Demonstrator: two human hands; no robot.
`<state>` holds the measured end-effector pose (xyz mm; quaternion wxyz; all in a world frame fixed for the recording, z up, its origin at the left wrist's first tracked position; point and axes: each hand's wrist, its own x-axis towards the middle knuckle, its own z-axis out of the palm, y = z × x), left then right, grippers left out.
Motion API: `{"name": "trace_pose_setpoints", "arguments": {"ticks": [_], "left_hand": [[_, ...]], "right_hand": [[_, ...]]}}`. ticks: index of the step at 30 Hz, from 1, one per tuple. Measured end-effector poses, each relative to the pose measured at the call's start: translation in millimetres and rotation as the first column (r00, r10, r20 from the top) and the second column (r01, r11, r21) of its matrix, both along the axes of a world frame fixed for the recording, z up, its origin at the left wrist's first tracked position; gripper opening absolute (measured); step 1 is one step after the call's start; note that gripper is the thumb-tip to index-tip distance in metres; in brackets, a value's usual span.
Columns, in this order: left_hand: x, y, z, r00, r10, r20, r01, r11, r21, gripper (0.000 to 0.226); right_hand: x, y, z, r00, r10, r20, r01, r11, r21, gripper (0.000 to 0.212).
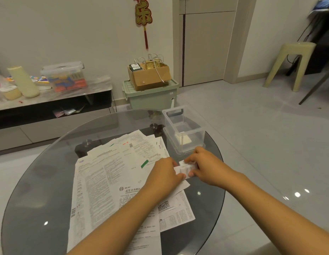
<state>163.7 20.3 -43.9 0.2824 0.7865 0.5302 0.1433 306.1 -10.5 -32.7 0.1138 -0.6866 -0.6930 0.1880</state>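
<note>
Several unfolded printed leaflets (108, 177) lie spread over a round dark glass table (40, 181). Both my hands meet at the right side of the pile over a small folded leaflet (184, 170). My left hand (163, 173) pinches its left edge with thumb and fingers. My right hand (204, 164) pinches its top and right side, fingers curled over it. A clear plastic box (185, 137) stands just beyond my right hand, with a pale folded paper in its bottom.
The clear box's lid (173, 115) stands open behind it. On the floor beyond the table sit a green storage bin (152, 98) topped by a cardboard box (149, 74), a low TV bench (49, 100) at left, and a beige stool (290, 63) at right.
</note>
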Motion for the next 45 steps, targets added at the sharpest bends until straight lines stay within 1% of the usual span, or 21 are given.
{"name": "trace_pose_setpoints", "arguments": {"ticks": [2, 5, 9, 12, 14, 16, 18, 20, 22, 24, 27, 29, 32, 37, 41, 45], "left_hand": [[0.5, 2.1, -1.5, 1.000, -0.006, -0.019, 0.006, 1.000, -0.010, 0.025], [1.1, 7.0, -3.6, 1.000, 0.019, 0.003, -0.019, 0.999, -0.034, 0.027], [3.1, 8.5, -2.7, 0.995, 0.024, 0.093, -0.016, 0.996, -0.087, 0.022], [6.0, 8.2, 0.1, 0.986, 0.040, 0.161, -0.019, 0.991, -0.131, 0.020], [8.4, 7.6, 2.8, 0.978, 0.057, 0.199, -0.028, 0.989, -0.147, 0.022], [10.7, 8.2, 4.7, 0.969, 0.082, 0.233, -0.047, 0.988, -0.150, 0.024], [13.4, 10.1, 5.1, 0.964, 0.104, 0.246, -0.072, 0.988, -0.135, 0.024], [16.2, 12.4, 3.5, 0.962, 0.120, 0.245, -0.094, 0.989, -0.115, 0.021], [19.0, 14.0, 0.6, 0.966, 0.120, 0.230, -0.100, 0.990, -0.095, 0.019], [21.9, 15.3, -3.0, 0.977, 0.109, 0.184, -0.100, 0.993, -0.061, 0.020], [25.1, 19.1, -6.2, 0.993, 0.089, 0.080, -0.089, 0.996, 0.000, 0.026], [27.1, 21.3, -5.7, 0.999, 0.049, -0.004, -0.049, 0.999, 0.005, 0.030], [31.4, 24.5, -2.4, 0.995, -0.002, -0.099, -0.001, 0.999, -0.035, 0.039], [38.8, 29.9, 6.1, 0.973, -0.049, -0.225, 0.012, 0.987, -0.163, 0.040], [40.5, 27.0, 9.0, 0.965, -0.071, -0.251, 0.036, 0.989, -0.144, 0.044], [40.0, 18.8, 8.8, 0.986, -0.088, -0.143, 0.069, 0.988, -0.137, 0.037]], "right_hand": [[-0.7, 1.9, -3.4, 0.999, 0.020, 0.032, -0.020, 1.000, 0.004, 0.042], [-1.7, 2.9, -5.8, 0.997, 0.036, 0.067, -0.038, 0.999, 0.030, 0.038], [2.2, 3.4, -1.9, 0.992, 0.016, 0.124, -0.027, 0.996, 0.087, 0.037], [8.5, 3.4, 0.9, 0.997, -0.043, 0.062, 0.039, 0.998, 0.056, 0.027], [13.5, 4.6, 3.3, 0.998, -0.043, 0.054, 0.041, 0.998, 0.044, 0.024], [16.8, 6.2, 7.8, 0.999, -0.039, 0.014, 0.038, 0.998, 0.047, 0.022], [18.3, 8.5, 11.1, 0.999, -0.031, -0.022, 0.033, 0.996, 0.083, 0.020], [17.9, 11.2, 10.9, 0.999, -0.039, -0.019, 0.041, 0.990, 0.135, 0.020], [16.4, 13.6, 6.3, 0.999, -0.044, 0.004, 0.042, 0.984, 0.171, 0.020], [15.7, 14.9, -0.9, 0.998, -0.041, 0.041, 0.033, 0.983, 0.180, 0.023], [16.6, 16.9, -11.7, 0.994, -0.054, 0.098, 0.038, 0.985, 0.167, 0.029], [17.3, 18.1, -17.2, 0.991, -0.057, 0.125, 0.037, 0.987, 0.154, 0.032], [17.5, 19.4, -21.4, 0.989, -0.035, 0.141, 0.016, 0.991, 0.133, 0.033], [16.8, 20.1, -19.9, 0.977, -0.008, 0.211, -0.012, 0.995, 0.095, 0.041], [18.5, 17.9, -17.0, 0.975, -0.012, 0.221, -0.008, 0.996, 0.090, 0.032], [17.7, 13.7, -12.8, 0.988, -0.014, 0.156, 0.003, 0.997, 0.074, 0.025]]}}
